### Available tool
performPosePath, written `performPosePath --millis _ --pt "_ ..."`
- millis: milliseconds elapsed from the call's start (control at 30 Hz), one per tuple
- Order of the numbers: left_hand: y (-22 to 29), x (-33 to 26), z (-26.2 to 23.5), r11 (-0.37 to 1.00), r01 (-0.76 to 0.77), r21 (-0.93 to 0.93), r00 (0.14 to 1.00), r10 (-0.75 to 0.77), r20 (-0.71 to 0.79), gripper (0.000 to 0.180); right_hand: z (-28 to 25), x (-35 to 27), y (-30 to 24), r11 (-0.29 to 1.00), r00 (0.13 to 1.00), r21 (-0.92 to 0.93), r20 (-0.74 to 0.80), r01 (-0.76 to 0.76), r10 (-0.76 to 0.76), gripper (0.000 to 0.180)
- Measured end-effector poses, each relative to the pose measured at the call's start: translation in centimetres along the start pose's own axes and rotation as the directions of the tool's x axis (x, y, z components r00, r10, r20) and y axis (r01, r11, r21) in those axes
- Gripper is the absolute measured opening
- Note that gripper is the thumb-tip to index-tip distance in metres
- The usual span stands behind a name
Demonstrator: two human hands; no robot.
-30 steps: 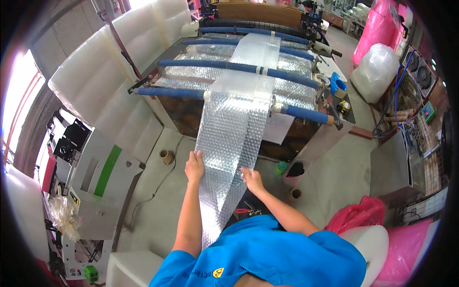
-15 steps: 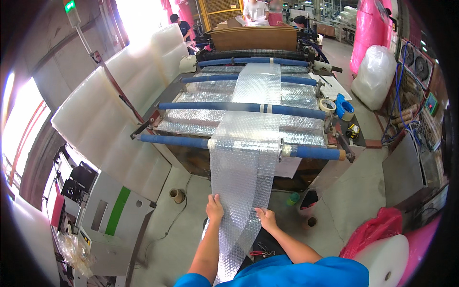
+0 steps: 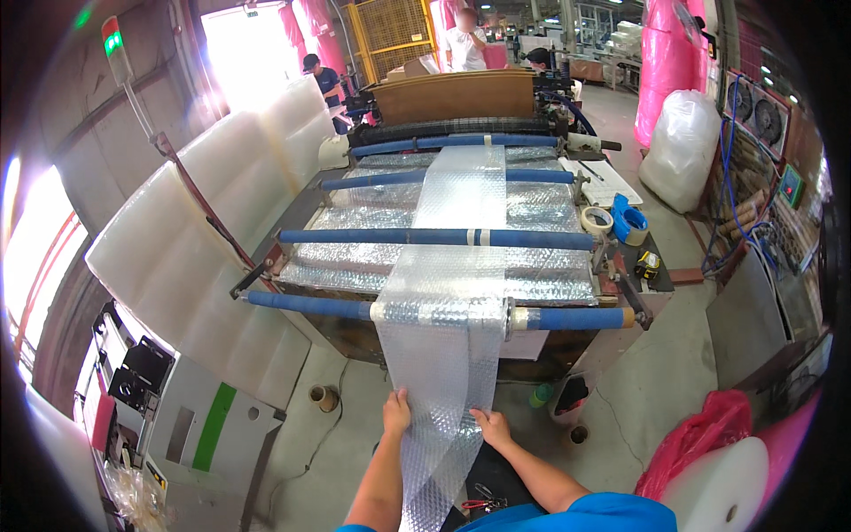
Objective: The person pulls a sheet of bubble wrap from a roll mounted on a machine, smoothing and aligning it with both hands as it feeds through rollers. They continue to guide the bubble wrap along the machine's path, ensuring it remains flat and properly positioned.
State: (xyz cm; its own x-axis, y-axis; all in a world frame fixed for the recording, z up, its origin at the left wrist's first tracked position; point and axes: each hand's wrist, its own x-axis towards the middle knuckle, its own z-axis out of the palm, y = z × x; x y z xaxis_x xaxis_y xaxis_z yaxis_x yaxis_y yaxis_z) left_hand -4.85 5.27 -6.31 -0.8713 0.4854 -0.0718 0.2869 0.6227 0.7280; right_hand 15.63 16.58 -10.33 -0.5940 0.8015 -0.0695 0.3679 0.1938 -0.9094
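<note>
Between both hands: bubble wrap [image 3: 441,355] hanging from the blue roller [image 3: 567,317] above | left hand [image 3: 395,413] pinching its left edge | right hand [image 3: 493,427] pinching its right edge | scissors [image 3: 483,500] below the grip

Strong daylight pours through the wide bright doorway [image 3: 232,49] behind the long machine with blue foam-covered rollers [image 3: 434,238], blowing out to pure white there. A second overexposed patch with a pink fringe sits at the frame's rim, far left of the machine. The translucent strip of bubble wrap [image 3: 452,293] running over the rollers catches soft highlights, and the silvery film under it glints. Shadows beneath the machine are weak and diffuse. Fisheye distortion bows the rollers and walls, and black vignetting closes the corners. The centre is sharp; the rim smears.
</note>
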Motion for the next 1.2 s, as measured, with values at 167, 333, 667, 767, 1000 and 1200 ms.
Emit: performPosePath --millis 167,333,667,767,1000,1200 --pt "-0.1 -1.0 -0.2 0.992 -0.117 -0.047 0.988 0.112 -0.111 0.043 -0.3 -1.3 -1.2 0.997 0.999 0.057 0.004 -0.044 0.044 0.051" --pt "5.0 0.6 -2.8 0.986 -0.165 0.012 0.974 0.165 -0.153 0.043 -3.1 2.2 -4.9 0.977 0.995 0.191 -0.003 0.095 -0.096 0.035" --pt "15.6 2.0 -8.4 0.993 -0.095 -0.064 0.937 0.067 -0.341 0.043 -7.4 7.3 -14.0 0.945 0.934 0.083 -0.204 0.316 -0.294 0.04" --pt "15.6 0.7 -9.3 0.991 -0.056 -0.125 0.942 0.011 -0.336 0.051 -7.7 6.4 -16.3 0.949 0.945 0.185 -0.255 0.256 -0.206 0.04" --pt "2.1 -3.9 -6.0 0.987 0.038 -0.154 0.999 -0.04 -0.013 0.069 -2.4 -2.0 -9.5 0.979 0.956 0.047 -0.229 0.196 -0.181 0.038" --pt "5.4 -9.9 -11.9 0.95 -0.116 -0.29 0.983 0.069 -0.168 0.049 -3.9 -8.6 -11.3 0.952 0.989 0.301 0.114 0.054 -0.093 0.042"
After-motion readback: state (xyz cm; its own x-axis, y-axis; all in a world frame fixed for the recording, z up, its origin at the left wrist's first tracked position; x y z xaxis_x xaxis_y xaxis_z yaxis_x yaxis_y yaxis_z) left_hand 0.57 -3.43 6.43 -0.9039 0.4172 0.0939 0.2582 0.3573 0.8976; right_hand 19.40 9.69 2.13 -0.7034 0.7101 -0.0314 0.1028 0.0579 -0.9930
